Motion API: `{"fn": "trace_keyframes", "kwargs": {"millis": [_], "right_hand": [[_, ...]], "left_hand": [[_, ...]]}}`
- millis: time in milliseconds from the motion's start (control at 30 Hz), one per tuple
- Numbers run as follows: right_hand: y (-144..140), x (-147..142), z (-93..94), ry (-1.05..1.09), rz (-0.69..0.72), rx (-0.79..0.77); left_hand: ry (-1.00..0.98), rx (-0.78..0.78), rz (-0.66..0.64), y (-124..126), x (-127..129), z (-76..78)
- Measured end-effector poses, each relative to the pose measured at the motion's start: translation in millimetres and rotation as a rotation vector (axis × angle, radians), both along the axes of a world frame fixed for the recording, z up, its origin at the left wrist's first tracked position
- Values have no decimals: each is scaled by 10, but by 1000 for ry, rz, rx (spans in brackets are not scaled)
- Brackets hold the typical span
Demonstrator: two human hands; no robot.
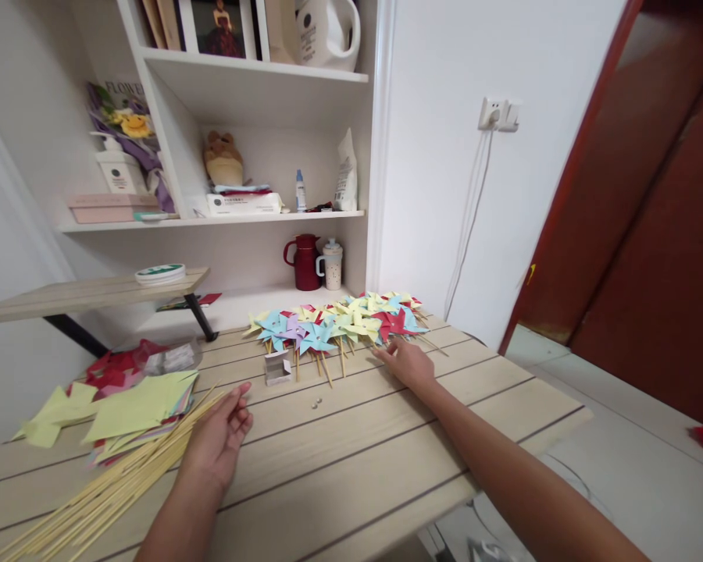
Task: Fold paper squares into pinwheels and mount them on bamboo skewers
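Left hand (221, 433) beside sticks (120, 482)

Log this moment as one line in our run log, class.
left hand: loosely curled by sticks | right hand: at pinwheels, grip unclear | box: open, near pinwheels | paper: stacked beside sticks

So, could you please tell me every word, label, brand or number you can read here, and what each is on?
"FLOWE", its next letter partly cut off: on the bouquet wrapping.
Too small or blurred to read: labels on the pump bottle, white jug, flat white box, blue-capped bottle and white pouch.
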State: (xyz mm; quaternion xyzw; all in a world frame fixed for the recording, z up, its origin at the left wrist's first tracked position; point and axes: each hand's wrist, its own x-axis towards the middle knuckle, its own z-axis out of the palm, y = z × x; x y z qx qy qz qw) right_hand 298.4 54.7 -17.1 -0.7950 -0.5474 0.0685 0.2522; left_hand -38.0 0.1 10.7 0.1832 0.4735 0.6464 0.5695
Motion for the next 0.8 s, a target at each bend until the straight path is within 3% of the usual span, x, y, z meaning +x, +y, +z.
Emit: {"fn": "trace_keyframes", "kwargs": {"millis": [167,333,400,600,700,800], "right_hand": [[-51,51,9,59,1,200],[-158,28,57,15,96,293],[-224,-44,51,-55,218,329],[-434,-356,-51,-287,772,314],[-474,-448,-96,-343,900,243],[-472,-471,-130,-342,934,124]], "left_hand": [[0,5,-4,3,-16,-14],[0,2,8,-6,-28,-40],[-3,12,5,-11,-27,-46],[10,41,0,-7,-21,-67],[14,54,7,3,-13,-92],[18,53,11,-7,4,-116]]}}
